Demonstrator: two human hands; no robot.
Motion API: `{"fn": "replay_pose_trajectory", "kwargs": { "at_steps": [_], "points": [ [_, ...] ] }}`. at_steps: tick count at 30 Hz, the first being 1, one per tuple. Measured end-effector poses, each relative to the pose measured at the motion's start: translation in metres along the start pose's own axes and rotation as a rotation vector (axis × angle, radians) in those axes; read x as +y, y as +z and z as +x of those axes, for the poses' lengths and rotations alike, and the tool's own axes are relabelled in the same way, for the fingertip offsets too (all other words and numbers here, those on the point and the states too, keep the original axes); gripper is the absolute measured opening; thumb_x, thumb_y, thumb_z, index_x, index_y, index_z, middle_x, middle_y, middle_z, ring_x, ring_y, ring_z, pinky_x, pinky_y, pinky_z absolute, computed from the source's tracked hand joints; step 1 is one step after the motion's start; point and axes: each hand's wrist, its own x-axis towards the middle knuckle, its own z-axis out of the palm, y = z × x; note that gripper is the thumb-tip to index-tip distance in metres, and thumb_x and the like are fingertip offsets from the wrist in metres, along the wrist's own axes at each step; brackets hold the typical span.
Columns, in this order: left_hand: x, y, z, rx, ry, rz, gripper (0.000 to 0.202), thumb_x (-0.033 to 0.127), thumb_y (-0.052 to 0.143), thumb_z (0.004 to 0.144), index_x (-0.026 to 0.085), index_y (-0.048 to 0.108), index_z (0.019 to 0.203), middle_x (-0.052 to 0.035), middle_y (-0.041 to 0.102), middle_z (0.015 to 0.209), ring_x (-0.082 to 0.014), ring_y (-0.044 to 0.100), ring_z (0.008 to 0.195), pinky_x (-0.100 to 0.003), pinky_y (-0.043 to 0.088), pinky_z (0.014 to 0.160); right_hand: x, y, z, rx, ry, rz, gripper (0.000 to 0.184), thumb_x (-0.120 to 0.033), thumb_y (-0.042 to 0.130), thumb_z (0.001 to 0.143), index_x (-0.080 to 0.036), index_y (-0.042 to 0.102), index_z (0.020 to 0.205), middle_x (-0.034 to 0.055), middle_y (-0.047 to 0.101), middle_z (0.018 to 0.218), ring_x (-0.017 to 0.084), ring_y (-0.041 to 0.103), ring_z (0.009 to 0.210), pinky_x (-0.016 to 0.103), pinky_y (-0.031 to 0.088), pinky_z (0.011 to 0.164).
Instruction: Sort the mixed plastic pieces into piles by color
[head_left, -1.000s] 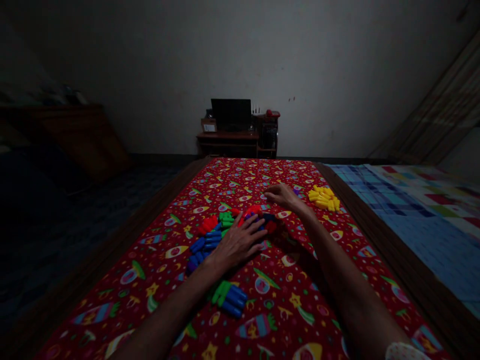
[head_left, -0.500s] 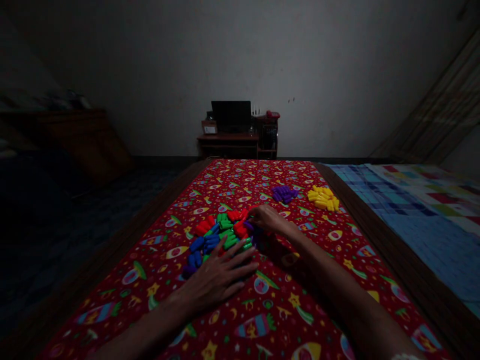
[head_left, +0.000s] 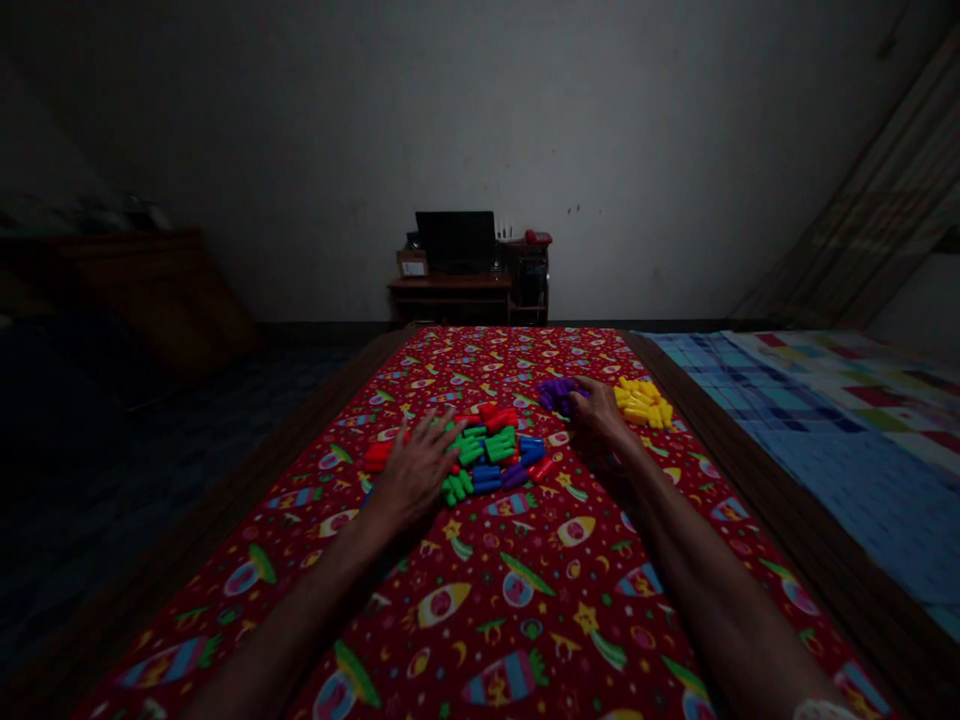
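Small, elongated plastic pieces in mixed colours lie in a loose heap on the patterned red cloth, with green pieces (head_left: pixel 499 443), red pieces (head_left: pixel 497 417), blue pieces (head_left: pixel 487 479) and a purple piece (head_left: pixel 514 475) among them. My left hand (head_left: pixel 420 460) rests on the left side of this heap, fingers spread, covering some of it. Farther back to the right, my right hand (head_left: pixel 598 405) is at the purple pile (head_left: pixel 556 396), its fingers bent and closed around a purple piece that they mostly hide. A yellow pile (head_left: pixel 645 402) lies just right of that hand.
The red cloth (head_left: pixel 525 610) covers a long table or bed with brown edges. A bed with a blue checked sheet (head_left: pixel 795 460) is on the right. At the far wall stands a desk (head_left: pixel 450 284) with a monitor (head_left: pixel 455 238). A wooden cabinet (head_left: pixel 142 300) stands left.
My right hand has moved from the mixed heap, away and right, to the purple pile. My left hand has shifted forward, and the heap's pieces are spread differently, more to the right.
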Motion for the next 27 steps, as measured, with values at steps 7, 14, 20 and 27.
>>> {"fn": "replay_pose_trajectory", "kwargs": {
  "at_steps": [7,14,20,27],
  "points": [
    [-0.040,0.022,-0.079,-0.100,-0.452,-0.129,0.084,0.061,0.052,0.081,0.023,0.026,0.151,-0.0155,0.026,0.157,-0.0407,0.024,0.142,-0.064,0.023,0.110,-0.071,-0.020,-0.017,-0.479,-0.292,-0.119,0.026,-0.017,0.050,0.082,-0.012,0.075,0.085,0.0038,0.070,0.074,0.014,0.061,0.067,0.022,0.040,0.062],
    [-0.014,0.043,-0.035,0.025,-0.361,-0.278,0.085,0.061,0.060,0.077,0.026,0.032,0.149,-0.0145,0.021,0.157,-0.0400,0.026,0.142,-0.057,0.031,0.110,-0.113,0.008,-0.090,-0.618,-0.574,-0.512,0.022,-0.017,0.055,0.083,-0.016,0.071,0.097,0.0120,0.070,0.098,0.021,0.061,0.088,0.027,0.040,0.070],
    [-0.011,0.039,-0.008,0.111,-0.332,-0.282,0.074,0.054,0.056,0.083,0.020,0.036,0.145,-0.0155,0.034,0.148,-0.0355,0.032,0.138,-0.052,0.035,0.109,-0.098,-0.005,-0.063,-0.658,-0.557,-0.458,0.020,-0.029,0.059,0.084,-0.014,0.070,0.090,0.0090,0.067,0.086,0.017,0.057,0.076,0.026,0.037,0.066],
    [-0.001,0.010,-0.028,0.030,-0.108,-0.034,0.035,0.053,0.062,0.080,0.022,0.064,0.097,-0.0097,0.061,0.106,-0.0289,0.054,0.101,-0.043,0.046,0.089,-0.036,-0.037,0.001,-0.400,-0.146,-0.310,0.042,-0.043,0.049,0.089,-0.014,0.060,0.060,-0.0010,0.047,0.054,0.010,0.038,0.053,0.026,0.022,0.054]
  ]
}}
